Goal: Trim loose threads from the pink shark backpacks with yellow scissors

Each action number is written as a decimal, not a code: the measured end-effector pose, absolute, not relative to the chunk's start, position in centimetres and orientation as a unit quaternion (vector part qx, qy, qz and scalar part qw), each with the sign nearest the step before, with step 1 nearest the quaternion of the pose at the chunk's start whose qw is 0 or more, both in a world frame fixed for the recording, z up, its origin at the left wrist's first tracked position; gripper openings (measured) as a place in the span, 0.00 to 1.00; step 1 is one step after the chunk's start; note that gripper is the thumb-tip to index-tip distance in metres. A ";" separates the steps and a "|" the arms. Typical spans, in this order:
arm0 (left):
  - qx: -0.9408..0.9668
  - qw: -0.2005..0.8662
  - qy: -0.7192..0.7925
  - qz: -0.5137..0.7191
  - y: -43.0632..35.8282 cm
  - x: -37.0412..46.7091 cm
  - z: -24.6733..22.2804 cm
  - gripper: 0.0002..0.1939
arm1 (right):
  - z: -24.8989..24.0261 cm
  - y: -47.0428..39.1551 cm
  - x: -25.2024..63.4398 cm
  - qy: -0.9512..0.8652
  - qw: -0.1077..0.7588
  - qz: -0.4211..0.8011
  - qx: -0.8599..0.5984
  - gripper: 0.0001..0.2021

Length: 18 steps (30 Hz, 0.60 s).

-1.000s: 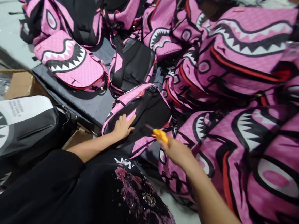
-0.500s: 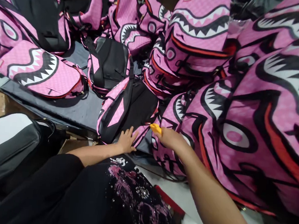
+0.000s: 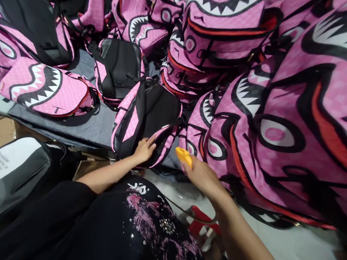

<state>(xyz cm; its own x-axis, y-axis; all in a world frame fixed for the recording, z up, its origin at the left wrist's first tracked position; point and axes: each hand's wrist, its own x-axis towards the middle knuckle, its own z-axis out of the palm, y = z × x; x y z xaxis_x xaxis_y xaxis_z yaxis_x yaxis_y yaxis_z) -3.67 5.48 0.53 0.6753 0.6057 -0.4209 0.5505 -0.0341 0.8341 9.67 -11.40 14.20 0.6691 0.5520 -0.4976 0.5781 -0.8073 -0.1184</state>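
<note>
A pink and black backpack [image 3: 160, 105] lies with its black back panel up on the grey surface in front of me. My left hand [image 3: 145, 149] rests on its near edge, fingers partly spread on the pink and black side; whether it pinches the fabric is hard to tell. Just right of the bag, my right hand [image 3: 198, 171] is closed round a small yellow tool [image 3: 184, 156], held apart from the backpack. The tool's tip is too small to make out.
Large pink shark-mouth backpacks [image 3: 280, 133] are piled on the right. Another pink bag [image 3: 45, 87] lies left on the grey surface [image 3: 96, 128]. A grey and white bag [image 3: 16, 162] and a cardboard box [image 3: 3, 134] are at lower left.
My right hand has drawn back slightly from the backpack's edge with the yellow tool. My left hand has moved a little up and left on the bag. The camera view has shifted.
</note>
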 end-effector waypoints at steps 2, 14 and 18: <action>0.847 0.402 0.346 0.033 4.0 -3.5 1.0 0.27 | 14.2 -11.1 9.7 0.269 0.051 -0.211 0.938 0.23; 0.852 0.486 0.190 -0.041 9.4 -2.3 -0.4 0.34 | 5.3 -13.8 -3.0 0.257 0.027 -0.334 0.907 0.18; 0.843 0.511 0.161 -0.037 11.0 -4.1 2.2 0.32 | 1.1 -12.4 -6.0 0.231 0.038 -0.285 0.929 0.18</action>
